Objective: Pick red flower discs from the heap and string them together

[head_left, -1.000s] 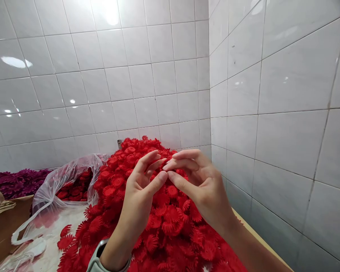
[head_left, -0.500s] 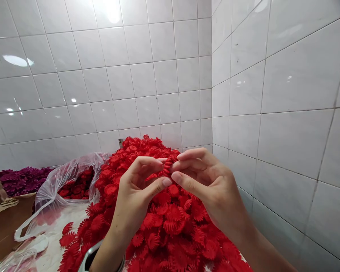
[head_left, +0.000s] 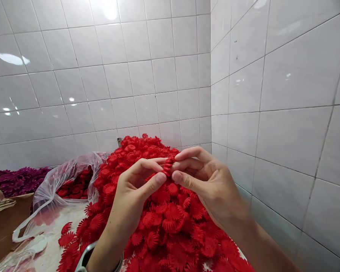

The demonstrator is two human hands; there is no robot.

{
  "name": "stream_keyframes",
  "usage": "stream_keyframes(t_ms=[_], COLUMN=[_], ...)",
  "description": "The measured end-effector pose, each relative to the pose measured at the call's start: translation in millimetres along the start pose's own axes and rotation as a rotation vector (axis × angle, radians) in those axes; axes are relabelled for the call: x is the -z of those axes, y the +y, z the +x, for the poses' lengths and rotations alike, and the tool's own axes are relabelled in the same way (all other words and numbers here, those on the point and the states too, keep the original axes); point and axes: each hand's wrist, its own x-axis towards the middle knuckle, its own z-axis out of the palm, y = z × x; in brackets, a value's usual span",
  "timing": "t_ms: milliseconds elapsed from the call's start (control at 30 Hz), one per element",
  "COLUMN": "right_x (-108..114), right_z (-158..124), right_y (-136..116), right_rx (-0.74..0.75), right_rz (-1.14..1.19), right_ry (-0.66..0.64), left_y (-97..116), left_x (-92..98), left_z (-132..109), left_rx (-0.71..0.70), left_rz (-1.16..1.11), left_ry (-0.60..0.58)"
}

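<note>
While both hands hover over the red flower pile (head_left: 170, 223), my left hand (head_left: 133, 192) and right hand (head_left: 212, 185) pinch one small red flower piece (head_left: 167, 166) between fingertips.

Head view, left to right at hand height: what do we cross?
purple flowers → clear plastic bag → left hand → red flower piece, pinched by both hands → right hand → tiled side wall. The red flower heap spans behind both hands, so it is left out.
</note>
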Motion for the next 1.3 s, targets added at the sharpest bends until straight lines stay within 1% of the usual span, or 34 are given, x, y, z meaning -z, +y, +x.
stream_keyframes(t_ms=[133, 200, 300, 367, 400, 467, 533, 633, 700, 767, 833, 900, 967, 1067, 1167, 1233, 1300], right_x=[-1, -2, -5, -5, -4, -1, 5, 15, 20, 22, 23, 21, 19, 14, 8, 7, 9], right_z=[-1, -2, -5, -5, -4, 0, 6, 16, 22, 28, 31, 33, 34, 33, 32, 32, 32], right_y=[-2, -2, -2, -1, 0, 3, 7, 16, 24, 32, 41, 47, 53, 62, 71, 72, 69], right_rx=[0.005, 0.019, 0.088, 0.115, 0.104, 0.041, -0.049, -0.192, -0.287, -0.379, -0.452, -0.492, -0.494, -0.474, -0.444, -0.422, -0.394], right_rz=[-0.005, -0.057, -0.162, -0.187, -0.179, -0.126, -0.035, 0.148, 0.267, 0.376, 0.490, 0.587, 0.642, 0.659, 0.654, 0.628, 0.592], right_ry=[-0.009, -0.002, 0.021, 0.025, 0.022, 0.002, -0.021, -0.019, 0.000, 0.028, 0.082, 0.145, 0.195, 0.235, 0.256, 0.249, 0.224], left_y=[-1, 0, -1, -2, -3, -6, -9, -18, -25, -31, -35, -39, -43, -54, -65, -67, -65], left_x=[-1.3, -2.6, -3.6, -2.7, -1.8, 0.0, 1.5, 3.4, 4.9, 6.0, 5.9, 4.6, 2.6, -0.2, -2.3, -2.6, -0.9], left_z=[0, 0, 0, 0, 1, 3, 7, 15, 20, 24, 27, 29, 31, 31, 30, 30, 30], left_rx=[0.009, 0.006, 0.007, 0.016, 0.026, 0.068, 0.145, 0.285, 0.349, 0.378, 0.392, 0.416, 0.439, 0.441, 0.407, 0.360, 0.285], left_rz=[-0.015, 0.006, 0.062, 0.093, 0.102, 0.092, 0.025, -0.173, -0.286, -0.336, -0.344, -0.359, -0.373, -0.372, -0.310, -0.230, -0.117], left_ry=[0.007, 0.002, 0.034, 0.045, 0.040, 0.034, 0.061, 0.153, 0.225, 0.282, 0.327, 0.382, 0.431, 0.473, 0.495, 0.505, 0.499])
